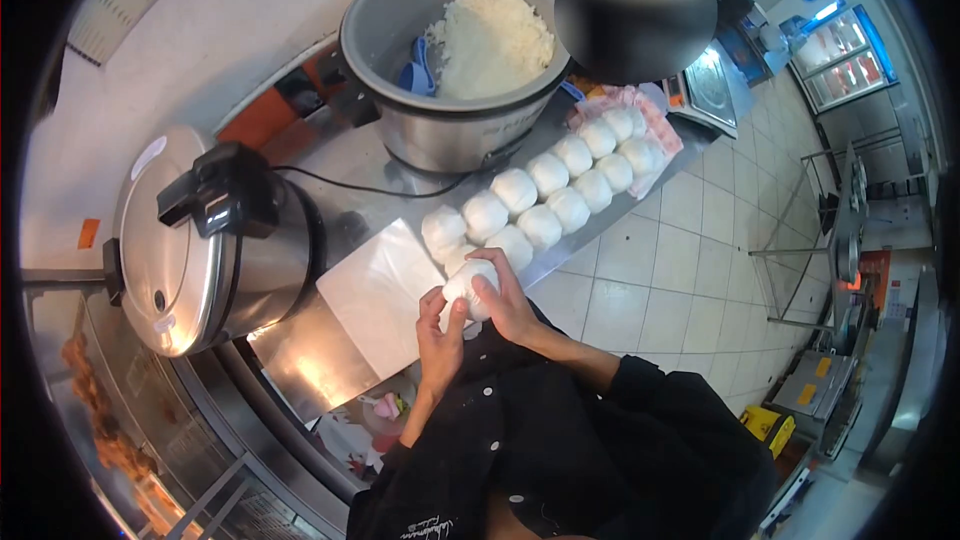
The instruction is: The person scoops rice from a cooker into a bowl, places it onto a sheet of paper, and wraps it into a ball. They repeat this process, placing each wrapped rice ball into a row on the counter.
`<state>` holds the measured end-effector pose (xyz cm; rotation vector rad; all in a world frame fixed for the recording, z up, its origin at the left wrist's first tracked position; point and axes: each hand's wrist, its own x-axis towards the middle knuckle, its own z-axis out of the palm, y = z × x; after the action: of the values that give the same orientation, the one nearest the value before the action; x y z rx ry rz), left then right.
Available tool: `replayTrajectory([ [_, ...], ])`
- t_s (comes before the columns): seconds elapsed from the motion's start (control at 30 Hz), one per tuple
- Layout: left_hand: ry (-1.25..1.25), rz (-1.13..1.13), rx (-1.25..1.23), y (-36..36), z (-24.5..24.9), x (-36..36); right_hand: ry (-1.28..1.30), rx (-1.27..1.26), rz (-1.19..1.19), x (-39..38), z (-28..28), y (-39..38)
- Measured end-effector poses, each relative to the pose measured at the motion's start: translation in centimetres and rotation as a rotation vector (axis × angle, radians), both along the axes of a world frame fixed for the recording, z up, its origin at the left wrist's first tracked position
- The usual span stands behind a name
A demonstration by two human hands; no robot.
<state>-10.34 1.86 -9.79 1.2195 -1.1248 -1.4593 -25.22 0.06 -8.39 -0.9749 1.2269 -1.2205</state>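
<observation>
Both of my hands hold a rice ball wrapped in thin white wrap (466,286) in front of my chest, above the table's near edge. My left hand (438,336) closes on its lower left side, thumb pressed against the front. From the right, my right hand (508,302) curls around it with the thumb on top. Just beyond my hands, several similar wrapped balls (540,226) lie in two rows along the steel table. A stack of white wrapping sheets (375,290) lies left of my hands.
A large open rice cooker (450,135) holds white rice (497,40) and a blue scoop (418,70). Left of it stands a closed cooker (205,250) with a black cord (370,184). A scale (708,85) sits at the far end. Tiled floor (650,290) lies to the right.
</observation>
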Motion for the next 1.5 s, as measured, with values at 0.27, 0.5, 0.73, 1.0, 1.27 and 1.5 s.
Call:
replayTrajectory([
  [0.27, -0.353, 0.01, -0.059, -4.0, 1.0, -8.2, 0.431, 0.078, -0.532, -21.7, -0.6, -8.5],
  [0.5, -0.233, 0.415, 0.173, -2.2, -2.8, -5.0, 0.982, 0.146, -0.667, -46.4, -9.2, -20.4],
  [0.73, -0.48, 0.638, 0.257, 1.7, -2.1, -0.7, 1.002, 0.209, -0.442, -48.6, -15.0, -24.4],
  [1.0, -0.528, 0.693, 0.241, 3.4, -4.5, 1.9, 1.427, -0.116, -0.371, -48.0, -15.9, -23.8],
  [1.27, -0.609, 0.637, 0.207, 1.7, -4.8, 3.6, 1.19, -0.515, -0.565, -42.6, -3.3, -24.6],
  [1.5, -0.63, 0.689, -0.039, 1.4, -7.5, 5.4, 0.974, -0.656, 0.507, -15.2, 14.9, -35.8],
])
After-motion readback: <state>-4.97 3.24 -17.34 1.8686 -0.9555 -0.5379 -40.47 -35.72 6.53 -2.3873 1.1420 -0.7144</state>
